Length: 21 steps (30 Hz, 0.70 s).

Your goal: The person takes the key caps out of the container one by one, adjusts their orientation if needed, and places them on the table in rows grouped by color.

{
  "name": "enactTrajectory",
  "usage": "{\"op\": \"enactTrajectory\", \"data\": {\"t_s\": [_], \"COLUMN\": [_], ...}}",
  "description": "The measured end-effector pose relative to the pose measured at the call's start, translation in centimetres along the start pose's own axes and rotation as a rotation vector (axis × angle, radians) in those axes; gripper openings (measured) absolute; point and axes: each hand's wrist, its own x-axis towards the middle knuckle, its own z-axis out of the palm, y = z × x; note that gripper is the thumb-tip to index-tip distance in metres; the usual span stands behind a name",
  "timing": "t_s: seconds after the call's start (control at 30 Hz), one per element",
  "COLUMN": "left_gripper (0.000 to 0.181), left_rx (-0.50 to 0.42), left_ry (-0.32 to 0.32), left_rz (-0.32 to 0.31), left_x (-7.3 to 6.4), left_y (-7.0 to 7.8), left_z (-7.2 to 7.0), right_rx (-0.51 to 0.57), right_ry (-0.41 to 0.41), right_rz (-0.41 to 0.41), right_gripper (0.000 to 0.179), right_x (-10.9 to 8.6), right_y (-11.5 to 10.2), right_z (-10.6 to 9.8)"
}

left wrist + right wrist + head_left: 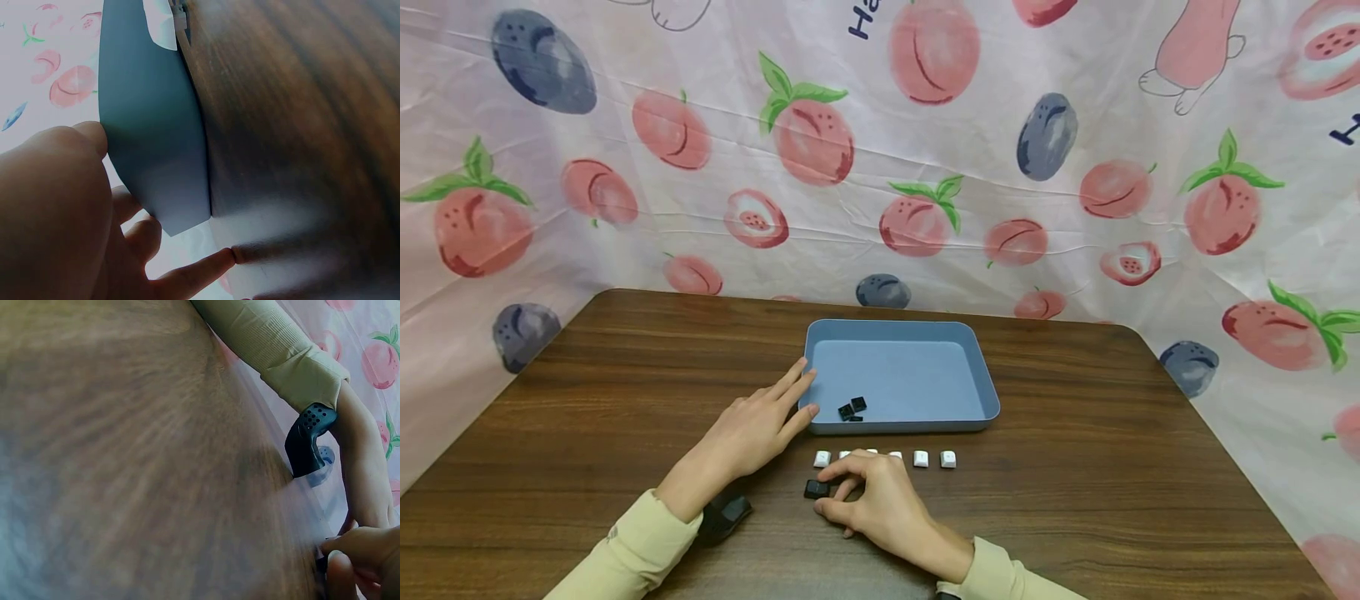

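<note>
In the head view my left hand (748,433) rests at the left side of a shallow blue tray (906,331), its fingers spread and fairly straight along the rim. The left wrist view shows the thumb against the tray wall (153,125). My right hand (883,504) is in front of the tray, with thumb and index finger pinching a black keycap (817,489) at table level. Its far end shows past the fingertips. Just beyond, several white keycaps (948,459) form a row, partly covered by that hand. Small black keycaps (847,412) lie inside the tray's near left corner.
The brown wooden table (1075,467) carries everything. A black wrist device (724,515) sits beneath the left wrist, near the sleeve (651,533). Behind the table hangs a fruit-print cloth (820,242).
</note>
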Motion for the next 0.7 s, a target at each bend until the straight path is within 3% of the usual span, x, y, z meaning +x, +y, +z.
{"op": "enactTrajectory", "data": {"t_s": [0.27,0.7], "left_gripper": [0.062,0.061], "left_rx": [-0.002,0.006], "left_ry": [-0.001,0.008], "left_rz": [0.0,-0.001], "left_x": [0.0,0.0], "left_y": [0.1,0.1], "left_z": [-0.1,0.0], "right_rx": [0.01,-0.038], "right_ry": [0.059,0.123], "right_rz": [-0.03,0.056], "right_gripper": [0.019,0.028], "right_x": [1.0,4.0], "right_y": [-1.3,-1.3], "right_z": [-1.8,-7.0]}}
